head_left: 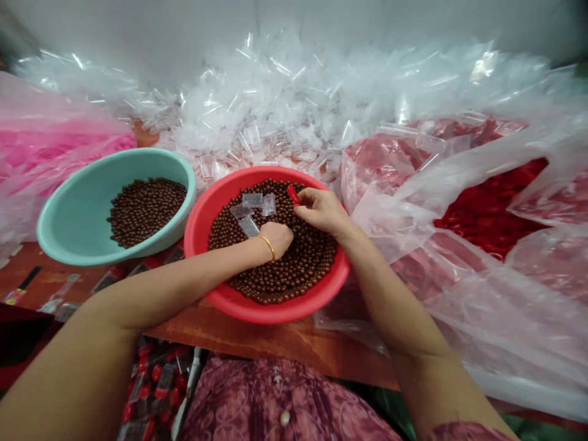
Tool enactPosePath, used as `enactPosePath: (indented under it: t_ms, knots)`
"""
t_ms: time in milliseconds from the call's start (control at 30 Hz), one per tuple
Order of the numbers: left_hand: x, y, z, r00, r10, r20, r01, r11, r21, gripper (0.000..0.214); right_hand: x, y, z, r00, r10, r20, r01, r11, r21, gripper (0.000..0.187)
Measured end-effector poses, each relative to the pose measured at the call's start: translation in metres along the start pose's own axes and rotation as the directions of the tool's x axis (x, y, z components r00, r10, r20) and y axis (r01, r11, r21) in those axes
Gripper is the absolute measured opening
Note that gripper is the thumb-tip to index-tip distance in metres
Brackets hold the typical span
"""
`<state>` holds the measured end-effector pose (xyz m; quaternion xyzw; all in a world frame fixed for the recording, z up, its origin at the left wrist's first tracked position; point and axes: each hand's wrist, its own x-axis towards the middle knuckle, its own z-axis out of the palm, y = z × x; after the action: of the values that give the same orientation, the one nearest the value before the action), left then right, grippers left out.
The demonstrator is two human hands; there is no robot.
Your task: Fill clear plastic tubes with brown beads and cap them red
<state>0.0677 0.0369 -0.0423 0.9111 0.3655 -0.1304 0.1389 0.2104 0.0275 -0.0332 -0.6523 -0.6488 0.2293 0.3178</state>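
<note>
A red plastic bowl (202,233) on the wooden table is full of small brown balls (294,269). My left hand (275,237), with a gold bangle on the wrist, rests curled in the balls, fingers closed; what they hold is hidden. My right hand (321,211) hovers over the bowl's far side and pinches a small red piece (293,194) between its fingertips. Three small clear plastic bags (252,211) lie on the balls just left of my hands.
A teal bowl (73,220) to the left holds more brown balls (144,208). A heap of small clear bags (285,104) fills the back. Big plastic bags of red pieces (487,208) lie right, pink bags (50,147) left. Filled packets (156,380) lie below the table edge.
</note>
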Motion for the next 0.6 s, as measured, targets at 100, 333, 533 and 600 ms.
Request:
enactPosePath:
  t_ms: [100, 333, 533, 600]
  knots:
    - [0.009, -0.003, 0.002, 0.999, -0.021, -0.046, 0.017, 0.996, -0.085, 0.027, 0.003, 0.001, 0.001, 0.998, 0.008, -0.054, -0.003, 0.994, 0.109, 0.018]
    - [-0.001, -0.033, 0.001, 0.994, 0.021, -0.109, -0.1, 0.601, -0.793, 0.018, 0.002, -0.006, -0.003, 0.974, 0.195, -0.115, -0.095, 0.814, 0.573, 0.02]
    - [-0.028, -0.039, -0.008, 0.983, 0.039, -0.177, -0.181, 0.164, -0.97, 0.038, -0.011, -0.022, -0.008, 0.97, 0.19, -0.15, -0.016, 0.668, 0.744, 0.03]
    - [-0.033, -0.036, -0.008, 0.981, 0.036, -0.189, -0.193, 0.132, -0.972, 0.034, -0.017, -0.031, -0.006, 0.97, 0.208, -0.126, -0.026, 0.604, 0.796, 0.033]
